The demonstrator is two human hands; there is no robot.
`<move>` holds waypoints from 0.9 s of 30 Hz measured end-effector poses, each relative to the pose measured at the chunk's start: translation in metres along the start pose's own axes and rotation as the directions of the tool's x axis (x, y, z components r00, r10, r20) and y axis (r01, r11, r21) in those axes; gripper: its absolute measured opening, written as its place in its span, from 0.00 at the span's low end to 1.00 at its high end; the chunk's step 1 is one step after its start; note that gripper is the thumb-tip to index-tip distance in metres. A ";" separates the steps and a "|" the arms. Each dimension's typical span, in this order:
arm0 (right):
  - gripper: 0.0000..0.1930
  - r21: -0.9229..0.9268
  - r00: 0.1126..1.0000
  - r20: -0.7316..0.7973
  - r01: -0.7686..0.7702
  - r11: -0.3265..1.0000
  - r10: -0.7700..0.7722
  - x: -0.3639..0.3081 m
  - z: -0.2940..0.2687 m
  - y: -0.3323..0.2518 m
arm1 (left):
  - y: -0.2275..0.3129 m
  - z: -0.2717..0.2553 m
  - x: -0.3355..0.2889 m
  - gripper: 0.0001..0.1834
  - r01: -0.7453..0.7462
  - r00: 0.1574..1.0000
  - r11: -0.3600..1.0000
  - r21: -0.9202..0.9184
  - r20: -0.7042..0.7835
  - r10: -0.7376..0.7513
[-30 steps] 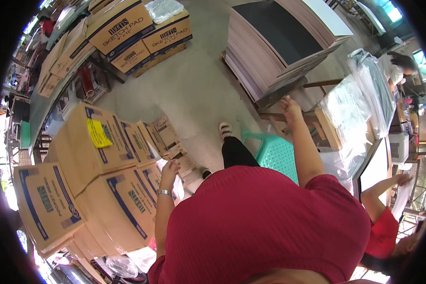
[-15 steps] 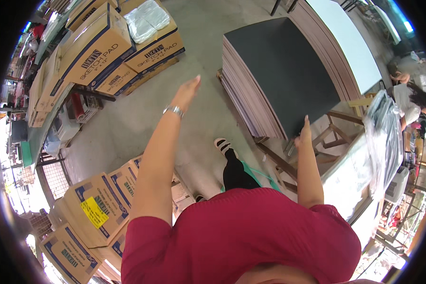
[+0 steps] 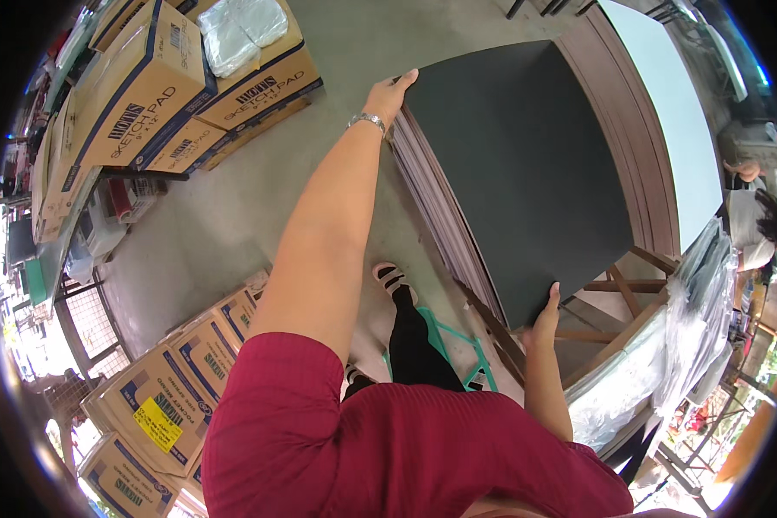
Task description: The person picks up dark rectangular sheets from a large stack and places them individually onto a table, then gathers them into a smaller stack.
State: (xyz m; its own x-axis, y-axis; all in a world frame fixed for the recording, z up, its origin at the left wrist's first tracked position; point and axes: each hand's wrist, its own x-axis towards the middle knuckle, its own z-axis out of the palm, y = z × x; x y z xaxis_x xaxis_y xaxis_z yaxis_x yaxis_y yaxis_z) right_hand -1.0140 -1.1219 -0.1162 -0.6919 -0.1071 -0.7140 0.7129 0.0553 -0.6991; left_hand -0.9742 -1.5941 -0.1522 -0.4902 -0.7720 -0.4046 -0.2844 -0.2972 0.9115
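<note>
A large black board (image 3: 518,173) lies on top of a tall stack of sheets (image 3: 445,211) with pale, brownish edges. At its far left corner my left hand (image 3: 390,97), with a metal watch on the wrist, grips the edge, thumb on top. My right hand (image 3: 544,324) holds the near edge close to the near corner. Its thumb points up over the black surface, and its other fingers are mostly hidden beneath the board. Both arms are spread along the board's left and near sides.
Beyond the stack stands another with a pale blue top (image 3: 678,112). A wooden frame (image 3: 626,289) and clear plastic sheeting (image 3: 699,302) are at right, near another person (image 3: 751,224). Cartons (image 3: 129,121) fill the upper left, more cartons (image 3: 147,371) the lower left. A green frame (image 3: 470,354) lies by my feet.
My left hand has reached forward and right, from open air to the board's far left corner. My right hand stays at the near edge. The whole view has shifted slightly.
</note>
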 end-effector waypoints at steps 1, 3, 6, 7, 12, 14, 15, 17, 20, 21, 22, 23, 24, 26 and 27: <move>0.35 0.016 0.999 0.037 0.004 1.000 -0.004 0.001 -0.001 -0.002 | -0.001 -0.003 -0.003 0.35 -0.027 0.998 1.000 0.009 -0.048 0.027; 0.34 0.043 0.993 0.120 0.009 0.999 -0.014 0.002 -0.003 -0.007 | -0.017 -0.015 -0.005 0.33 -0.067 0.994 0.997 0.048 -0.081 0.071; 0.34 0.160 0.998 0.059 -0.020 0.987 0.011 0.000 -0.011 -0.013 | -0.030 -0.022 -0.033 0.30 -0.049 0.992 0.996 0.076 -0.111 0.057; 0.34 0.147 0.999 0.032 -0.035 0.989 0.030 -0.004 -0.016 -0.013 | -0.035 -0.024 -0.054 0.29 -0.028 0.992 0.996 0.089 -0.117 0.038; 0.37 0.100 0.978 0.126 -0.180 0.979 0.167 -0.004 -0.072 -0.028 | -0.093 -0.085 -0.128 0.38 0.122 0.991 0.992 0.020 0.050 -0.123; 0.39 0.015 0.974 0.120 -0.198 0.980 0.195 0.002 -0.091 -0.034 | -0.089 -0.110 -0.141 0.45 0.446 0.862 0.888 0.115 0.210 -0.460; 0.39 -0.020 0.980 0.104 -0.168 0.986 0.170 0.010 -0.101 -0.033 | -0.081 -0.104 -0.137 0.55 0.368 0.860 0.888 0.276 0.260 -0.438; 0.40 -0.145 0.975 0.166 -0.122 0.982 0.145 0.036 -0.127 -0.042 | -0.085 -0.086 -0.123 0.56 0.339 0.905 0.935 0.102 0.236 -0.354; 0.44 0.042 0.989 0.060 -0.138 0.989 0.136 0.032 -0.066 -0.087 | -0.081 -0.042 -0.106 0.53 0.161 0.907 0.981 0.107 0.375 -0.190; 0.46 -0.063 0.993 0.081 -0.086 0.994 0.091 0.042 -0.062 -0.093 | -0.095 -0.032 -0.104 0.52 0.141 0.905 0.989 0.048 0.398 -0.148; 0.47 -0.167 0.992 0.115 -0.031 0.986 0.050 0.053 -0.062 -0.101 | -0.110 -0.028 -0.104 0.52 0.122 0.905 0.993 -0.011 0.411 -0.106; 0.48 -0.265 0.987 0.163 0.032 0.964 0.012 0.062 -0.058 -0.102 | -0.121 -0.031 -0.104 0.51 0.096 0.908 0.993 -0.069 0.414 -0.059; 0.48 -0.272 0.978 0.206 0.031 0.962 0.027 0.067 -0.060 -0.095 | -0.123 -0.033 -0.112 0.51 0.122 0.914 0.989 -0.082 0.399 -0.079; 0.47 -0.325 0.953 0.297 0.039 0.945 0.063 0.074 -0.066 -0.100 | -0.126 -0.043 -0.133 0.50 0.165 0.929 0.979 -0.122 0.353 -0.113; 0.46 -0.364 0.956 0.271 -0.008 0.932 0.114 0.070 -0.075 -0.098 | -0.111 -0.057 -0.170 0.49 0.261 0.925 0.959 -0.114 0.313 -0.215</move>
State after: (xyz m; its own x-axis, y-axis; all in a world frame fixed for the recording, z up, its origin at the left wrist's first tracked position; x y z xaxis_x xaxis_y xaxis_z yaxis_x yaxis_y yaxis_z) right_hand -1.1412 -1.0600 -0.1002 -0.5492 -0.3646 -0.7519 0.6282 0.4133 -0.6593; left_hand -0.8124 -1.4623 -0.1806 -0.6506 -0.4741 -0.5932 -0.3070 -0.5503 0.7765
